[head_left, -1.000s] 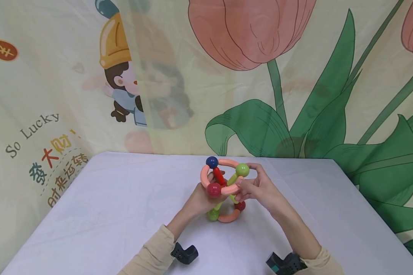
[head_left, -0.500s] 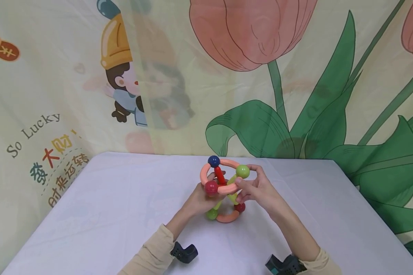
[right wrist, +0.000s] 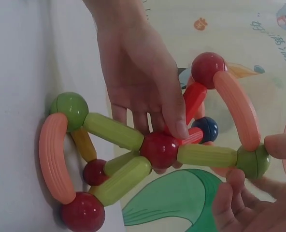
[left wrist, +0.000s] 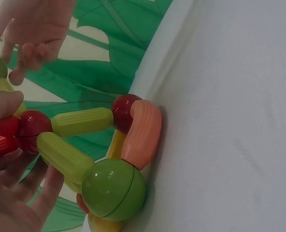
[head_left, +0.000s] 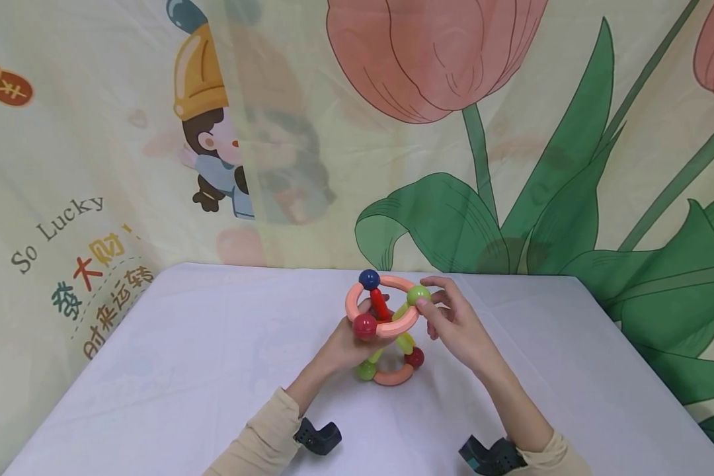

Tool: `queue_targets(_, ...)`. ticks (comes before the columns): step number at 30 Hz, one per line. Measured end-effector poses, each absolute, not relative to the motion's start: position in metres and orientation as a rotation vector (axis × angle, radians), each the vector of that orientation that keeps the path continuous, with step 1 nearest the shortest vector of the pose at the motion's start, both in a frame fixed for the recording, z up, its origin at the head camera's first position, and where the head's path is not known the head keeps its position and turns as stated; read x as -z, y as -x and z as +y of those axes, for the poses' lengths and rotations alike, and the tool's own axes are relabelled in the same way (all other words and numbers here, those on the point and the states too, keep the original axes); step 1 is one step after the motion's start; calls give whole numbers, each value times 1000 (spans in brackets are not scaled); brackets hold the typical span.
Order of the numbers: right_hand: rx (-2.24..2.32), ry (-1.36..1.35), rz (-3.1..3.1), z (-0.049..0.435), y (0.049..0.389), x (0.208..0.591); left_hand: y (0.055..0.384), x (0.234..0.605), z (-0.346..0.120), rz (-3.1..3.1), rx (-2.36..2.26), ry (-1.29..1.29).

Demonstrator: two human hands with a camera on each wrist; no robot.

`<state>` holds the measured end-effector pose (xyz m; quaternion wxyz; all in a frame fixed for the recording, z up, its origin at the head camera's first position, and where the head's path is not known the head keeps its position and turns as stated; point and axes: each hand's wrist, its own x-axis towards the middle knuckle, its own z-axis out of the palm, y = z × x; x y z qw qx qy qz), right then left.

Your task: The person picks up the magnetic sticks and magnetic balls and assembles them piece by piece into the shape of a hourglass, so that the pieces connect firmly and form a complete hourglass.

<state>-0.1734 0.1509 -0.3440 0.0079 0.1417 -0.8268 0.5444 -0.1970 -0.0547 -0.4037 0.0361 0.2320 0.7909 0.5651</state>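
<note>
A magnetic ball-and-stick toy stands on the table, its upper ring made of curved peach rods (head_left: 398,325) with a dark blue ball (head_left: 369,279), a red ball (head_left: 365,326) and a green ball (head_left: 418,295). Straight red and lime rods meet at a central red ball (right wrist: 159,150). Three lime rods are visible there, two of them running down to a base with a curved peach rod (left wrist: 143,135). My left hand (head_left: 346,345) grips the waist, thumb on a red rod beside the central ball. My right hand (head_left: 455,324) pinches the ring's green ball between thumb and fingers.
White cloth covers the table (head_left: 172,370). Behind it hangs a printed curtain (head_left: 297,132) with tulips and a cartoon figure. Dark wrist cameras (head_left: 319,437) sit on both forearms, below beige sleeves (head_left: 262,436).
My right thumb has moved from the peach rod up onto the green ball, and the lower fingers have drawn away from the lime rods. The left hand keeps its grip.
</note>
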Motion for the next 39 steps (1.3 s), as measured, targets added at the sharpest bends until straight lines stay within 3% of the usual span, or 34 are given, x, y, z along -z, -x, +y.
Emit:
queue_targets(11, -1572, -588, -2572, 157, 173, 341, 179, 375, -55, 2359, -1774, -682)
queue_targets(21, -1566, -615, -2632, 166, 176, 338, 195, 403, -54, 2466, -1723, -676)
queue_targets(39, -1581, -634, -2665, 174, 180, 339, 195, 398, -67, 2402, -1563, -693)
